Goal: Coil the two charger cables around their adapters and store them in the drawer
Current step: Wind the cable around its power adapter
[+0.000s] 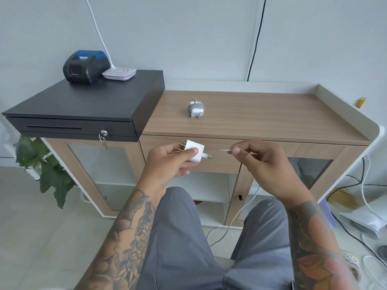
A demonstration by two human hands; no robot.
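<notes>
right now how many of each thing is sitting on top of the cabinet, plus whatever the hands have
Charger adapters: 2, one with its cable wrapped on the wooden cabinet top, one bare adapter gripped by the left hand
Loose cable: 1, white cable pinched by the right hand
Black cash drawer: 1
Receipt printer: 1
White lamp base: 1
Total: 6

From my remote seat: a wooden sideboard (261, 114) with a raised pale rim stands against a plain pale wall (188, 34) in soft, even light. A black cash drawer (88, 105) sits on its left end, carrying a small printer (85, 66). Green leaves (41, 166) hang over pale floor tiles (41, 216).
</notes>
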